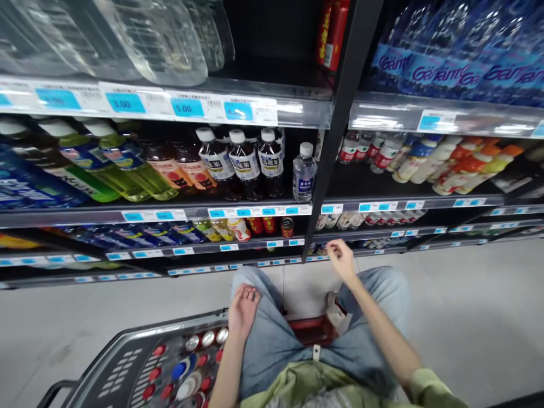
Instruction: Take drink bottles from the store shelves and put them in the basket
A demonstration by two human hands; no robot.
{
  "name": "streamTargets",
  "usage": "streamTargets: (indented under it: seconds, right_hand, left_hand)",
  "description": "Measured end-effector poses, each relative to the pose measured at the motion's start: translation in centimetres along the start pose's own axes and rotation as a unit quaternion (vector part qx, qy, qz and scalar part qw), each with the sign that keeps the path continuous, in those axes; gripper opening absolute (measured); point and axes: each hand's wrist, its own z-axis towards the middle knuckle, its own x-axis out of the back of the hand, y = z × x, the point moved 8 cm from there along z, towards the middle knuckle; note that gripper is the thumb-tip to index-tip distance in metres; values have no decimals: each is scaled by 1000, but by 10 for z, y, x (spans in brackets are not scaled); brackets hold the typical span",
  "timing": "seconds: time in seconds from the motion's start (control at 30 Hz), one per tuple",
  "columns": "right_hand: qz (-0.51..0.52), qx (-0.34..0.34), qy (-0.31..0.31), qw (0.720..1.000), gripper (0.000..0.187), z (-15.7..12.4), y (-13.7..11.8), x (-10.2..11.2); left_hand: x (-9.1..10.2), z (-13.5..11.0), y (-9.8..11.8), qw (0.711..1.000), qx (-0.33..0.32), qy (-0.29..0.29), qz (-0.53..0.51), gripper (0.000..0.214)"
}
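My left hand [244, 309] rests on the left thigh of my jeans, its fingers loosely bent and nothing in it. Over the right knee, my right hand [341, 259] is raised in front of the lower shelves, fingers curled in, with nothing visible in them. Beside my left arm stands a grey cart [114, 362] holding several bottles with red caps, a bottle with a blue cap [179, 371] and silver-topped cans [208, 339]. Ahead on the shelf are dark tea bottles [244, 164] and a single clear bottle [305, 173].
Large clear water bottles [157, 39] lie on the upper left shelf; blue-labelled bottles [450, 65] fill the upper right. A black upright [340, 107] divides the shelving. A dark red seat [312, 328] shows between my legs. Pale floor tiles [463, 317] extend rightward.
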Motion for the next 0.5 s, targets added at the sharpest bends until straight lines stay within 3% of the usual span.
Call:
streamTargets:
  seconds: [0.13, 0.23, 0.4, 0.5]
  right_hand:
    - [5, 76, 121, 990, 22, 79, -65, 73]
    - [-30, 140, 160, 977, 22, 146, -117, 105]
    - [-126, 249, 194, 941, 39, 255, -182, 116]
    - [-181, 274, 169, 929, 30, 303, -202, 107]
  left_hand:
    - [1, 1, -1, 999, 12, -12, -27, 23]
    - [0, -1, 0, 1000, 10, -17, -16, 20]
    - [2, 1, -2, 1000, 14, -15, -18, 22]
    - [7, 3, -7, 999, 29, -4, -42, 21]
